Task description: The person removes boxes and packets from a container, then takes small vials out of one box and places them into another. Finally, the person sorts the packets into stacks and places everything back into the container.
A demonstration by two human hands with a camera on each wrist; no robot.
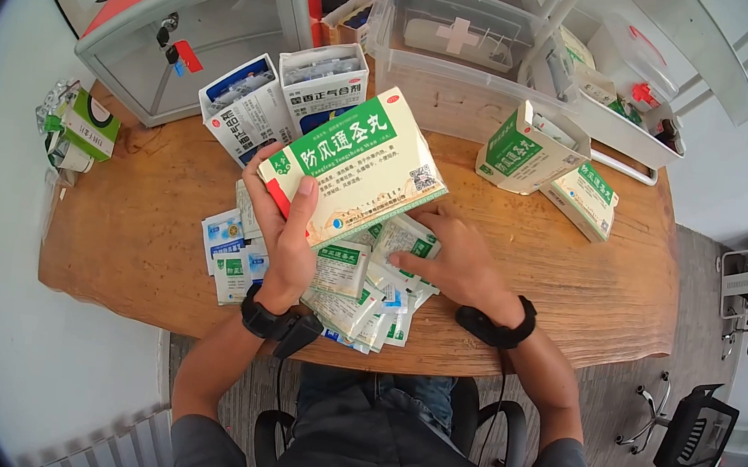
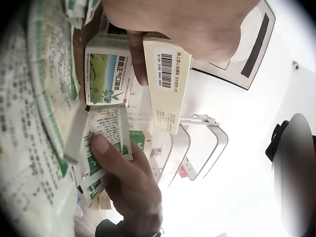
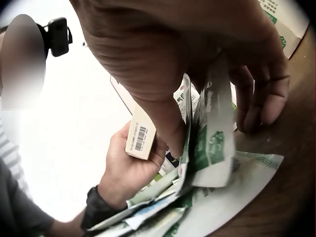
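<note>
My left hand [image 1: 290, 251] grips a cream and green medicine box [image 1: 363, 171], held tilted above the table with its printed front up. The box's barcode end [image 2: 167, 81] shows in the left wrist view. My right hand [image 1: 468, 262] pinches green and white medicine sachets [image 1: 408, 245] between thumb and fingers, just below the box's lower right corner. Seen from the right wrist, these sachets [image 3: 212, 148] stand on edge under the palm. Beneath both hands spreads a loose pile of sachets [image 1: 341, 272], some with blue print, partly hidden by the left hand.
Two open white boxes [image 1: 245, 106] filled with packs stand behind the left hand. At right are an open green and cream box [image 1: 528, 154] and a closed one [image 1: 584, 199]. Behind are a clear plastic bin [image 1: 429, 86] and a red-and-grey cabinet [image 1: 202, 35].
</note>
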